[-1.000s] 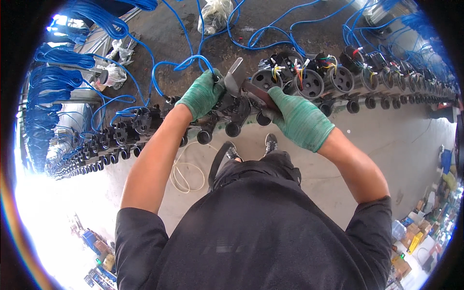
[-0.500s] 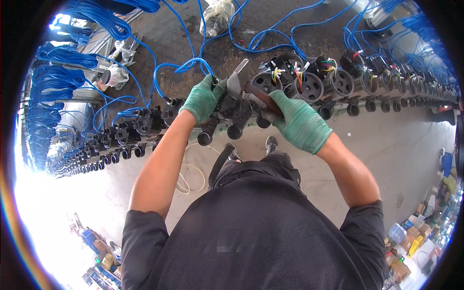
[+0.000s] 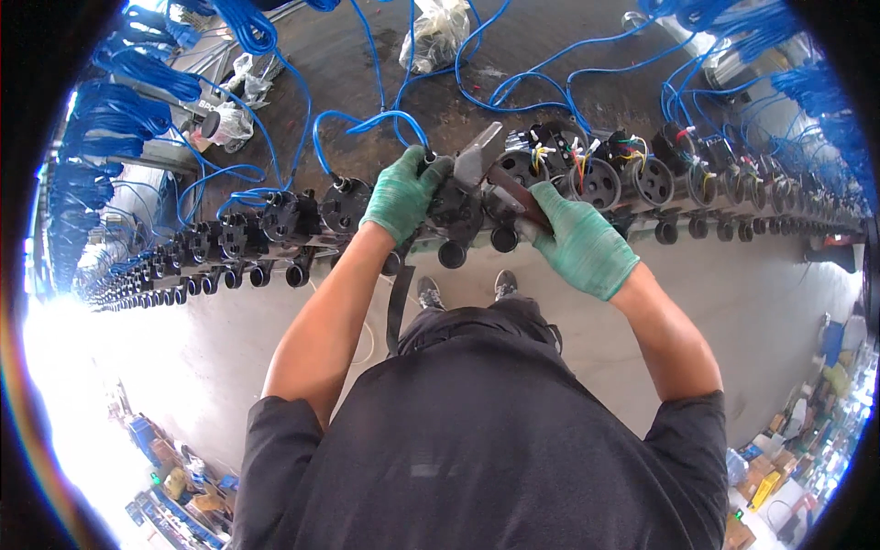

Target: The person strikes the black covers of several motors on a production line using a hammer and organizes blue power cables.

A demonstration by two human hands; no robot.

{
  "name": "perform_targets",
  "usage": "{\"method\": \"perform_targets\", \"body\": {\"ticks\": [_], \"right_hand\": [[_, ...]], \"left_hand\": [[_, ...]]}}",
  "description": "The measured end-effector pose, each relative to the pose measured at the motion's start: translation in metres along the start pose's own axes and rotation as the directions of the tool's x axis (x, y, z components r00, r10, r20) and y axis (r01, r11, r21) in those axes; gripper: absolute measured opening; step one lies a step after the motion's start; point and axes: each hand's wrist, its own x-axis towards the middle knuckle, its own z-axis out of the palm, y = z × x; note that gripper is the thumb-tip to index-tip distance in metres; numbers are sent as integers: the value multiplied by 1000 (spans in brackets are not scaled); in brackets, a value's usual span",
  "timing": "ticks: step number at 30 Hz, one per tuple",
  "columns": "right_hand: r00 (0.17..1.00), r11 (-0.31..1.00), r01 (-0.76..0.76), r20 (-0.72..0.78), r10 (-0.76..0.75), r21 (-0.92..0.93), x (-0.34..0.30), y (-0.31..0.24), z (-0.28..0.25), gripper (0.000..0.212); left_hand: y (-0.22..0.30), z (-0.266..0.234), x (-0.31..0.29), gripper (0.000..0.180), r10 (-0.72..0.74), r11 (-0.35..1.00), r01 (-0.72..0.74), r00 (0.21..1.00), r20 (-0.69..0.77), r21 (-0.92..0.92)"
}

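Observation:
My left hand [image 3: 403, 197], in a green knit glove, is closed around the side of a black round pump-like housing [image 3: 456, 209], close to where a blue cable [image 3: 410, 121] enters it. My right hand [image 3: 584, 240], gloved the same way, grips the brown handle of a hammer [image 3: 478, 156]. The grey metal head is over the top of that housing, just right of my left fingertips; whether it touches cannot be seen. Right of the hammer, an open grey round housing [image 3: 594, 183] shows coloured wires sticking out. What lies under my left fingers is hidden.
Similar black housings [image 3: 287, 218] stand in a long row along the near edge of a dark worktop [image 3: 339, 64]. Coiled blue cables [image 3: 119, 124] hang at both sides. A plastic-wrapped part [image 3: 434, 35] lies farther back. Boxes [image 3: 761, 472] lie on the floor at lower right.
The hammer head has turned and shifted slightly right over the housing. Both hands have moved a little right and down in view, and the whole view has shifted somewhat.

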Motion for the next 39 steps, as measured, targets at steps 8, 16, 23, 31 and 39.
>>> {"method": "perform_targets", "body": {"ticks": [8,16,23,31,39], "right_hand": [[997,989,-80,1,81,-126,3,-5,9,32],[975,969,-220,4,221,-109,0,-20,8,31],[990,993,-112,-88,110,-23,23,-92,14,32],[987,955,-100,94,131,-280,36,-73,39,38],[991,971,-128,-2,130,-203,38,-95,38,35]], "left_hand": [[-67,19,-24,72,132,705,-75,991,27,-706],[-74,38,-21,112,313,802,-351,936,-160,-483],[-81,41,-20,110,289,760,-340,940,-180,-554],[-78,37,-21,109,260,681,-275,957,-127,-679],[-81,36,-23,112,279,656,-268,955,-103,-706]]}}
